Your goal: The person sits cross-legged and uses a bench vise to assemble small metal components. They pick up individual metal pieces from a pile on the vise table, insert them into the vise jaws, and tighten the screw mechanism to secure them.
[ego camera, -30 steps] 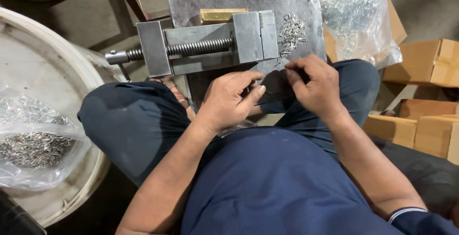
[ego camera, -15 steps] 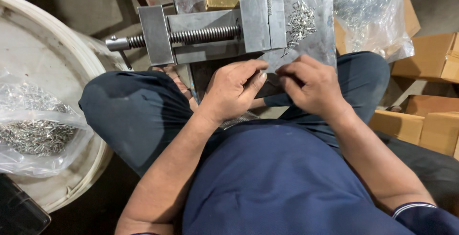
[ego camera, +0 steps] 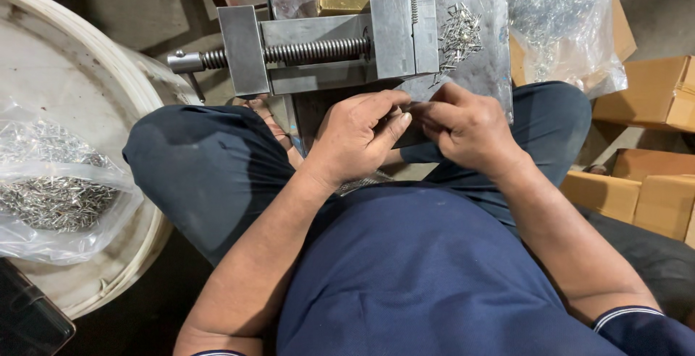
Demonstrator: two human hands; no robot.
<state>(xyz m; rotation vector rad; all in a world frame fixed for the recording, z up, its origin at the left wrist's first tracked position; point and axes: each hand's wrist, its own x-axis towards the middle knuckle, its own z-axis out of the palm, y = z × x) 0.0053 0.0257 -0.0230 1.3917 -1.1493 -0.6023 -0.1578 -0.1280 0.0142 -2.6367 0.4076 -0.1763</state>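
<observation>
**Two hands meet fingertip to fingertip below the vise**

Both forearms angle inward over the lap. Left hand (ego camera: pixel 358 135) is curled, thumb and fingers pinched close; right hand (ego camera: pixel 467 128) mirrors it, fingers bunched against the left's tips. Whatever sits between them is too small to make out. Just beyond the knuckles stands the steel vise (ego camera: pixel 329 45) on the worktop (ego camera: pixel 478 81), loose metal pins (ego camera: pixel 457 34) beside it.

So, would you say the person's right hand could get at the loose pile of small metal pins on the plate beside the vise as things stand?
Probably yes. The right hand is just below the pile of pins on the metal plate, and nothing lies between them. The vise stands to the left of that path. The fingers seem busy pinching something small, though.
</observation>
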